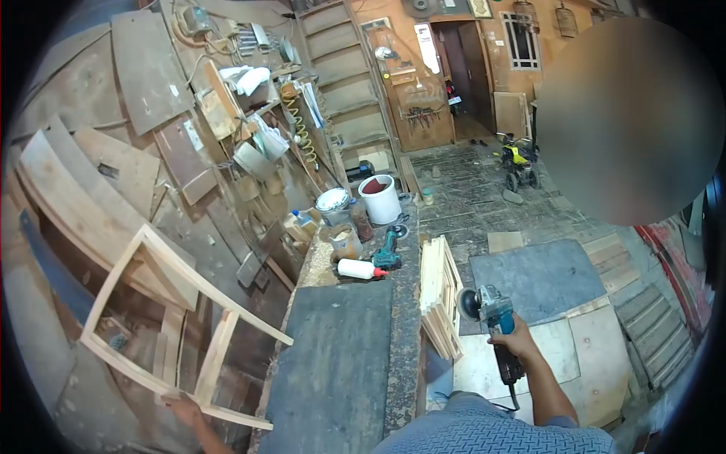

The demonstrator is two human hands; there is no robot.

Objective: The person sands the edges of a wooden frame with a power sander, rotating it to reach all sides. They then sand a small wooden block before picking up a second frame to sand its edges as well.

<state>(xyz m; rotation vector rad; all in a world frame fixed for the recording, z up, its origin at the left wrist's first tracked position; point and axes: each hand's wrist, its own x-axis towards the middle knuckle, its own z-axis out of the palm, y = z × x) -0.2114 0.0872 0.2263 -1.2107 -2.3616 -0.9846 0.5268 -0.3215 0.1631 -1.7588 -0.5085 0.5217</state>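
Observation:
My right hand (518,338) is wrapped round the body of a teal and black angle grinder (496,312). The grinder's round disc (470,304) points up and left, beside a stack of pale wooden frames (440,299). At the lower left, my left hand (184,411) grips the bottom rail of a bare wooden chair frame (221,344). This frame is tilted, with curved rails and a crosspiece, and its right ends reach the edge of the dark-topped workbench (333,356). A cord trails down from the grinder's rear end.
On the bench stand a white glue bottle (357,268), a teal cordless drill (388,252), a white bucket (380,199) and a paint tin (333,201). Wooden boards (144,68) lean along the left. A yellow toy bike (519,161) stands on the floor, near a blurred round area.

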